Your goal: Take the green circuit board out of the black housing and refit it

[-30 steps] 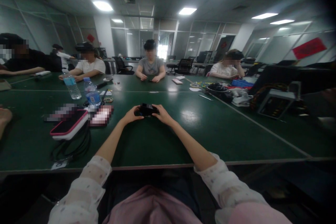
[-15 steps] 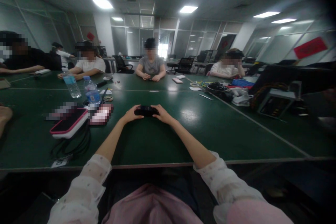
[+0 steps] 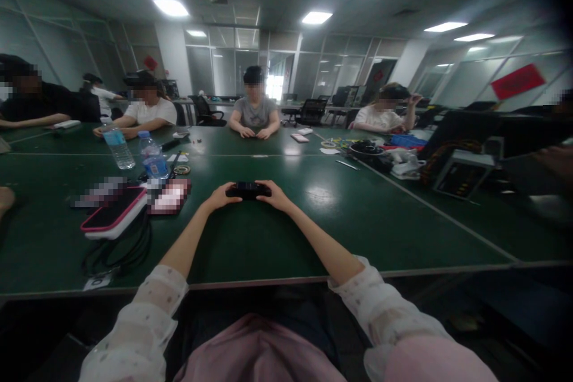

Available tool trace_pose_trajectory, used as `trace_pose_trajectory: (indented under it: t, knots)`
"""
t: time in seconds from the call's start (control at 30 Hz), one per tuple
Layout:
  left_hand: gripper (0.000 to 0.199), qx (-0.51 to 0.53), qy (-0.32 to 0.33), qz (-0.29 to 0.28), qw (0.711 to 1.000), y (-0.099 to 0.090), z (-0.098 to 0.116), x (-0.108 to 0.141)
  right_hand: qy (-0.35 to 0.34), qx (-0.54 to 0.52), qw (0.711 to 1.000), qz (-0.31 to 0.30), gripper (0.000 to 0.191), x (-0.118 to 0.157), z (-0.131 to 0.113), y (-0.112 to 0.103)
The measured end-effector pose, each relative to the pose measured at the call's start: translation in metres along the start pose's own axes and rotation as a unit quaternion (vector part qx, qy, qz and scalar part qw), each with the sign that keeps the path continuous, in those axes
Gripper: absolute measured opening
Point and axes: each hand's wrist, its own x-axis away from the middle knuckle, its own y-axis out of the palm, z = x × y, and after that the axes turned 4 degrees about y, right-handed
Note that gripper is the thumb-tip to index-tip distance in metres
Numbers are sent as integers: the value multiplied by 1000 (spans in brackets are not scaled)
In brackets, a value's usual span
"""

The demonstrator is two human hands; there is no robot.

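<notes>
A small black oblong object (image 3: 248,189) spans the gap between my two hands over the green table. Its kind is too dark to make out. My left hand (image 3: 221,196) grips its left end, with the thumb along the near side. At the other end, my right hand (image 3: 277,196) holds it in the same way. Whether the object rests on the tabletop or hangs just above it, I cannot tell.
Left of my arms lie a pink-rimmed phone (image 3: 114,212), a pink item (image 3: 169,196), black cables (image 3: 129,248) and two water bottles (image 3: 153,158). Cables (image 3: 364,149) and a metal box (image 3: 465,174) sit to the right. Several people sit around the green table (image 3: 358,227).
The view has shifted slightly. Both hands keep their hold on the black object. The person at the right has raised a hand away from the head.
</notes>
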Motion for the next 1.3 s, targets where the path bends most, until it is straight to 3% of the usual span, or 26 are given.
trace_pose_trajectory:
  t: [0.57,1.03,1.3]
  knots:
    - [74,10,0,7,1000,5,-22,-6,41,-44,998,27,51,-1,-7,2]
    - [57,-20,1,8,1000,3,-21,-6,51,-92,994,24,52,-3,-2,-1]
    - [58,-15,1,11,1000,4,-31,-9,66,-163,982,69,57,-9,1,-2]
